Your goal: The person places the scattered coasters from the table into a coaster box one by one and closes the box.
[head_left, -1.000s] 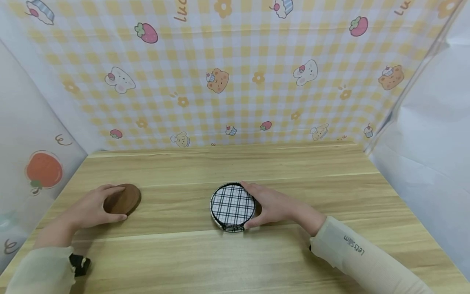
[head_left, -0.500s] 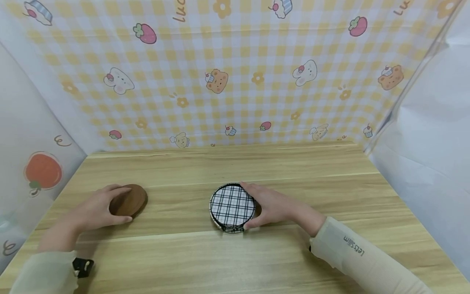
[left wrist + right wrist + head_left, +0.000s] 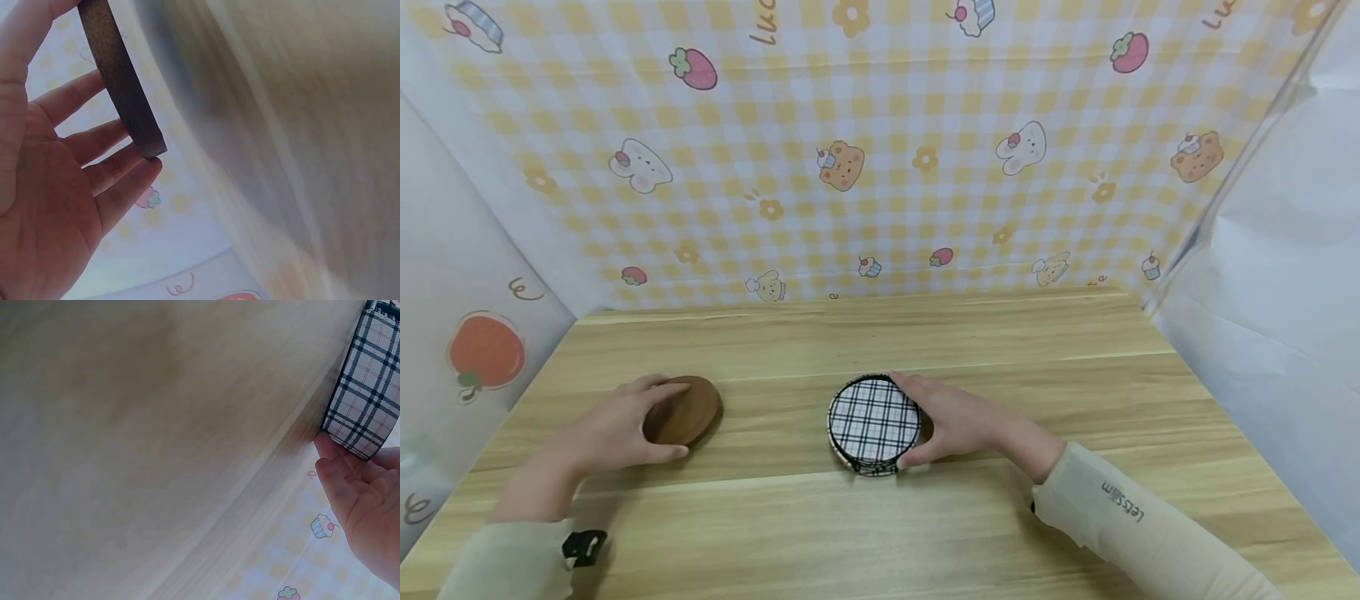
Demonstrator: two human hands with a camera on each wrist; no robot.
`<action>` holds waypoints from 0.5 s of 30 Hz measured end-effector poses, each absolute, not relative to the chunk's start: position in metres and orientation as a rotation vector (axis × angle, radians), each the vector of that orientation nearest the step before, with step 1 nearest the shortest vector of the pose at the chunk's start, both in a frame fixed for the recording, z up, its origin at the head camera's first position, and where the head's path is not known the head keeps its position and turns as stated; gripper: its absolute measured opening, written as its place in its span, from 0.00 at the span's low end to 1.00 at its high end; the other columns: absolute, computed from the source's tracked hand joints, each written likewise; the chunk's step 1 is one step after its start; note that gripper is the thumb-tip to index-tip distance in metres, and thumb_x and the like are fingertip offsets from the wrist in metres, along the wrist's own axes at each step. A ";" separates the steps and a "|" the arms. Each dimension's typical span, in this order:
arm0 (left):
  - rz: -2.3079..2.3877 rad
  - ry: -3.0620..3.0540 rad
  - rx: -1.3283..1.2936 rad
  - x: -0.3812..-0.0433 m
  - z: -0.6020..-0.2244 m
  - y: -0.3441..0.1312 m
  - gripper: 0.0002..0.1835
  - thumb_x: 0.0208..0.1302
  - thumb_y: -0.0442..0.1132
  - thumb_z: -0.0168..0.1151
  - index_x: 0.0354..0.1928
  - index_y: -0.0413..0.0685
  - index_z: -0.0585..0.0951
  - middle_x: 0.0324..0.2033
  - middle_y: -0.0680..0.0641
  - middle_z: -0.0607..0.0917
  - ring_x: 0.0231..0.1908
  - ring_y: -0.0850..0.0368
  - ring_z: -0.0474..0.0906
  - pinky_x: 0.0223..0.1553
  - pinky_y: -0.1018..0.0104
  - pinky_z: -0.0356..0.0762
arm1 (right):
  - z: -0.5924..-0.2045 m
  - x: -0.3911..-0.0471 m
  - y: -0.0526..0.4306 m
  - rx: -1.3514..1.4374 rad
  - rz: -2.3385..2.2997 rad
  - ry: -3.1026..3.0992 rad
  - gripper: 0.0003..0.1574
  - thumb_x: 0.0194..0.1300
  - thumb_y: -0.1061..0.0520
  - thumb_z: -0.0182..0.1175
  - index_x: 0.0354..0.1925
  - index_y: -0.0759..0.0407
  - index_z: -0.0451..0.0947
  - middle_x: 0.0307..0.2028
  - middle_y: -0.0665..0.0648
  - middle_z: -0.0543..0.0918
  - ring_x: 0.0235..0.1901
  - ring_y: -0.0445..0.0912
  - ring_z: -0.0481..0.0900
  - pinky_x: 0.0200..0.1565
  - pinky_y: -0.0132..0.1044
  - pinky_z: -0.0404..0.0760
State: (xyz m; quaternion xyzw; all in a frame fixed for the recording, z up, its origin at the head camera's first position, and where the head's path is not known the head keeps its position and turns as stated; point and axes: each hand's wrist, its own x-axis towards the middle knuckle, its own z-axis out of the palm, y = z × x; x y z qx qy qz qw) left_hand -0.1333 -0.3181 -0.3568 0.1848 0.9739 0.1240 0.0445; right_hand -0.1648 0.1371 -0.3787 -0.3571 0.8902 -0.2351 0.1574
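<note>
My left hand [image 3: 613, 433] grips a round brown wooden coaster [image 3: 692, 412] by its edge on the left of the table. In the left wrist view the dark edge of that coaster [image 3: 122, 81] runs between the thumb and the fingertips, raised off the table. Near the middle of the table sits a round black-and-white plaid zip case [image 3: 875, 419]. Around its right side curls my right hand [image 3: 958, 421], thumb at the near edge and fingers at the far edge. The right wrist view shows the plaid side wall of the case [image 3: 369, 381] and fingertips against its lower part.
Light wood-grain table [image 3: 865, 533] lies under both hands. A yellow checked cloth [image 3: 887, 108] with cartoon prints stands behind it. White sheets hang along the left side [image 3: 445, 225] and right side [image 3: 1277, 275].
My left hand has moved to the right across the table with the wooden coaster in its grip. The right hand and the plaid case have stayed in place.
</note>
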 end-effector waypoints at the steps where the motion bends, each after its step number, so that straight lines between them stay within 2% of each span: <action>1: 0.382 2.971 0.563 -0.133 -0.356 -0.316 0.49 0.46 0.60 0.77 0.65 0.37 0.73 0.62 0.28 0.71 0.58 0.25 0.70 0.51 0.31 0.74 | -0.379 -0.165 0.137 -1.021 -0.674 2.546 0.74 0.51 0.30 0.71 0.79 0.60 0.45 0.76 0.60 0.58 0.75 0.54 0.58 0.74 0.51 0.61; 10: 0.402 2.946 0.599 -0.132 -0.350 -0.298 0.49 0.46 0.59 0.77 0.66 0.39 0.73 0.65 0.28 0.69 0.61 0.25 0.66 0.54 0.29 0.72 | -0.378 -0.165 0.136 -1.017 -0.671 2.544 0.74 0.51 0.31 0.71 0.79 0.61 0.44 0.76 0.61 0.58 0.75 0.54 0.58 0.74 0.51 0.61; 15: 0.402 2.951 0.654 -0.131 -0.345 -0.287 0.47 0.45 0.58 0.78 0.66 0.40 0.74 0.64 0.30 0.70 0.60 0.27 0.68 0.53 0.32 0.74 | -0.379 -0.166 0.137 -1.026 -0.658 2.543 0.74 0.51 0.30 0.71 0.79 0.61 0.44 0.77 0.60 0.57 0.75 0.54 0.57 0.74 0.51 0.61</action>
